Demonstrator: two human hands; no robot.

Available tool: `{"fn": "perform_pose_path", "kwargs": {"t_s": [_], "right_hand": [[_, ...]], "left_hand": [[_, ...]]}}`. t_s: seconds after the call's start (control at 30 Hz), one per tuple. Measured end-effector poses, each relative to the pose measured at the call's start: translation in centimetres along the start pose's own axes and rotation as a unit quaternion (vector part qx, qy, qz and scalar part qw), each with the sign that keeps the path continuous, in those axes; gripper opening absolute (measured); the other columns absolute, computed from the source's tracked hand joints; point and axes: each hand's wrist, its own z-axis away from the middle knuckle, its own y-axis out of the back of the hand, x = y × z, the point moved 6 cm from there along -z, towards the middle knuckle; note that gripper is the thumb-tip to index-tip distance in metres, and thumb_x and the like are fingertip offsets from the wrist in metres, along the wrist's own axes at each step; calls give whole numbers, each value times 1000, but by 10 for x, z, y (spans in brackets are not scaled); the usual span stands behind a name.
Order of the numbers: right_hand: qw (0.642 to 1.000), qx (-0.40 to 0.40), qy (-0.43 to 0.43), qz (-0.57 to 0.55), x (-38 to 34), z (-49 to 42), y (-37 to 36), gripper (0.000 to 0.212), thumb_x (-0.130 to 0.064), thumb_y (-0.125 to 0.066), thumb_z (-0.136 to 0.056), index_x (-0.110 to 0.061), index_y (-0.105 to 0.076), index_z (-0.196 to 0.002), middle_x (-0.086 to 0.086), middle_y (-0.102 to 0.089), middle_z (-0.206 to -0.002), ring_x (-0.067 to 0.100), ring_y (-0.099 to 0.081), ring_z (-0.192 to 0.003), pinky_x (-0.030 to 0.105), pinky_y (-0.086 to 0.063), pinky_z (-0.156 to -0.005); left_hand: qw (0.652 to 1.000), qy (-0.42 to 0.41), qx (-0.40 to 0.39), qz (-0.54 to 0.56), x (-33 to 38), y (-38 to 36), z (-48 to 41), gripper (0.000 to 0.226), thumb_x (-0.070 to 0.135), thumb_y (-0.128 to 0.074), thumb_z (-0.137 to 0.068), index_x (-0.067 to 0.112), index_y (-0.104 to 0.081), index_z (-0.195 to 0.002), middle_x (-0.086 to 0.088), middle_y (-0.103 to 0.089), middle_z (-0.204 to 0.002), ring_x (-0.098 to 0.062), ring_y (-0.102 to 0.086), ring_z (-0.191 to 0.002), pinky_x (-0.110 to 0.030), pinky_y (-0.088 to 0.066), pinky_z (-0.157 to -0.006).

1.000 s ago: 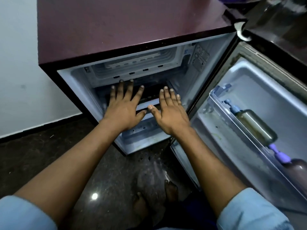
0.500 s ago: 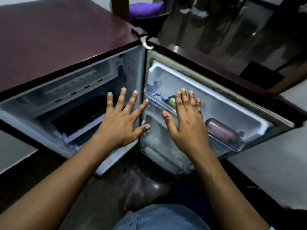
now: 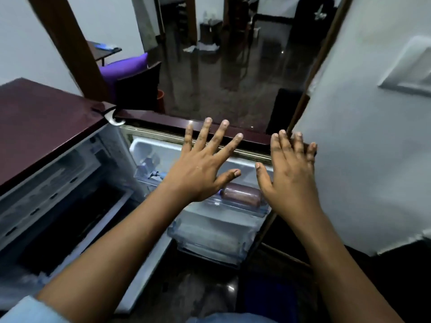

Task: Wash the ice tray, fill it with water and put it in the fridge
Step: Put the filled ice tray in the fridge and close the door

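A small maroon fridge (image 3: 42, 127) stands at the left with its door (image 3: 163, 120) swung open to the right. Its dark inside (image 3: 70, 217) shows white shelves; no ice tray is visible. My left hand (image 3: 203, 169) is spread flat, palm down, in front of the door's inner side. My right hand (image 3: 289, 180) is also flat with fingers together, near the door's outer end. Both hands hold nothing.
The door shelf (image 3: 240, 208) holds a brownish bottle (image 3: 242, 195) and another bottle with a blue cap (image 3: 156, 174). A white wall (image 3: 363, 148) rises on the right. Beyond the door lie a dark glossy floor (image 3: 221, 85), a black chair with a purple cushion (image 3: 126, 68), and more furniture.
The view has swung right, from the fridge's inside to its open door and the room beyond. Both hands drew back from the shelf and now hover before the door, still empty.
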Motion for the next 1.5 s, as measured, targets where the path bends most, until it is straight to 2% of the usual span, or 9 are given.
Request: {"fn": "perform_pose_path", "kwargs": {"t_s": [0.2, 0.3, 0.53, 0.73, 0.87, 0.97, 1.07, 1.17, 1.5], "right_hand": [[993, -110, -13, 48, 26, -1, -19, 86, -57, -46, -103, -11, -13, -167, 14, -4, -175, 42, 1, -161, 55, 7, -125], [990, -129, -8, 63, 33, 3, -22, 91, -59, -47, -101, -15, -4, -168, 9, -1, -176, 37, 1, -162, 58, -4, -127], [989, -133, -21, 68, 28, 12, 6, 84, -63, -45, -99, -22, -16, -166, 1, -29, -165, 25, -31, -147, 57, -25, -111], [991, -108, 18, 76, -8, 37, 42, 54, -48, -54, -98, -17, -61, -142, 5, -56, -121, 28, -50, -112, 45, -23, -91], [978, -204, 46, 16, -29, 53, 61, 55, -53, -37, -99, -26, -67, -136, -5, -49, -107, 22, -49, -108, 42, -22, -91], [957, -279, 73, -31, -52, 67, 73, 63, -58, -26, -96, -32, -65, -139, -10, -43, -104, 14, -47, -104, 37, -35, -91], [946, -304, 94, -63, -78, 81, 84, 68, -65, -19, -95, -34, -67, -132, -17, -42, -101, 6, -48, -96, 35, -49, -83], [939, -309, 129, -77, -105, 96, 89, 75, -67, -10, -91, -33, -68, -124, -19, -40, -99, 3, -45, -95, 33, -50, -81], [911, -267, 290, -124, -223, 135, 94, 40, -43, -38, -102, -24, -72, -93, -7, -45, -90, 16, -45, -82, 35, -49, -72]], "left_hand": [[999, 14, -30, 4, 25, -13, -26, 88, 79, -10, -100, 27, -1, -171, -5, 6, -180, -33, 15, -164, -63, 10, -129], [997, 39, -52, 40, 29, -17, -26, 89, 79, -9, -99, 27, -4, -171, -3, 0, -180, -30, 8, -165, -63, 8, -129], [995, 50, -26, 88, 24, 12, -21, 86, 72, -4, -99, 27, -42, -162, 1, -38, -170, -26, -30, -160, -62, 5, -129], [990, 24, -62, 125, 14, 36, 19, 89, 73, -3, -96, 28, -47, -160, 4, -41, -169, -20, -33, -158, -55, 13, -129], [982, 11, -74, 175, 7, 46, 58, 85, 72, -10, -97, 28, -47, -159, 6, -38, -169, -17, -26, -161, -46, 19, -128], [972, 8, -82, 219, -6, 51, 84, 78, 70, -14, -100, 31, -50, -157, 11, -39, -168, -12, -23, -161, -47, 23, -128], [964, -6, -100, 248, -22, 55, 110, 78, 75, -13, -101, 34, -50, -156, 15, -37, -167, -6, -20, -161, -53, 17, -130], [963, -19, -110, 246, -36, 59, 137, 67, 67, -21, -106, 34, -46, -159, 18, -33, -168, -1, -13, -161, -56, 12, -131], [953, 51, -123, 273, -84, 88, 212, 79, 79, -18, -100, 32, -60, -149, 20, -46, -159, 9, -25, -154, -44, 7, -134]]}}
